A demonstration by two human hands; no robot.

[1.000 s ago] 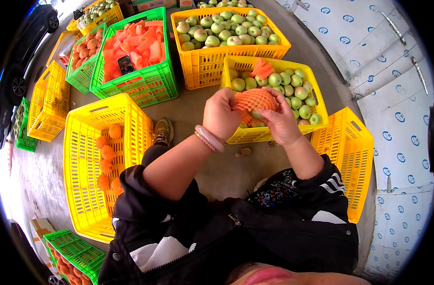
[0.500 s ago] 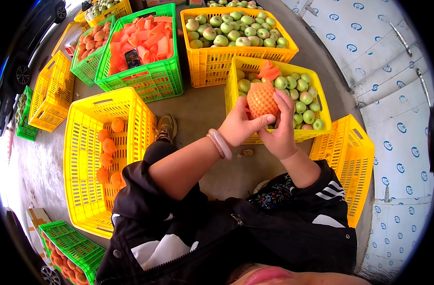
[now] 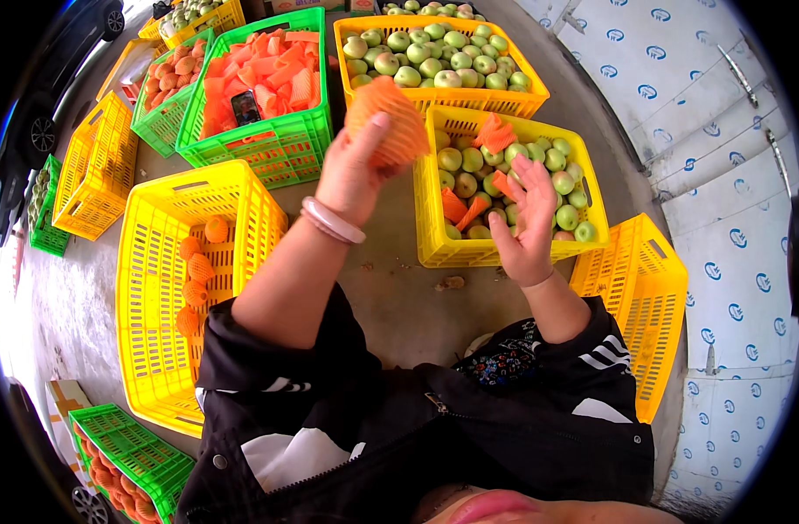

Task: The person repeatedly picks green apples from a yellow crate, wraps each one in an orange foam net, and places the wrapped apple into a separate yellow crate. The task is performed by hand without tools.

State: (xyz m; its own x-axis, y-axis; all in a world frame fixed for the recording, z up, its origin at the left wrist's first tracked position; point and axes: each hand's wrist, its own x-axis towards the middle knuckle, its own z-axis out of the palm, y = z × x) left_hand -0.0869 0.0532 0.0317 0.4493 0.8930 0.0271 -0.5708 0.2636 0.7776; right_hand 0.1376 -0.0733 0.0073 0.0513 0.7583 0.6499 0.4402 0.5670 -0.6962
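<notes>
My left hand (image 3: 351, 179), with a pale bangle at its wrist, is closed around an apple in an orange foam net sleeve (image 3: 392, 122). It is raised between the green crate of sleeves and the yellow crates of apples. My right hand (image 3: 530, 227) is open with fingers spread, holding nothing, over the nearer yellow crate (image 3: 469, 254) of green apples (image 3: 553, 160). On those apples lie loose orange foam sleeves (image 3: 495, 133). To my left stands a larger yellow crate (image 3: 135, 306) with several sleeved fruits (image 3: 198, 267) along its floor.
A green crate (image 3: 268, 160) holds a heap of orange foam sleeves with a phone (image 3: 245, 108) on top. Behind stands another full yellow apple crate (image 3: 443, 101). A yellow crate (image 3: 644, 306) sits at my right, by a pale patterned wall (image 3: 736, 262). More crates line the left.
My left hand has carried the sleeved apple up and left, away from my right hand. My right hand has let go and opened, uncovering sleeves on the apples.
</notes>
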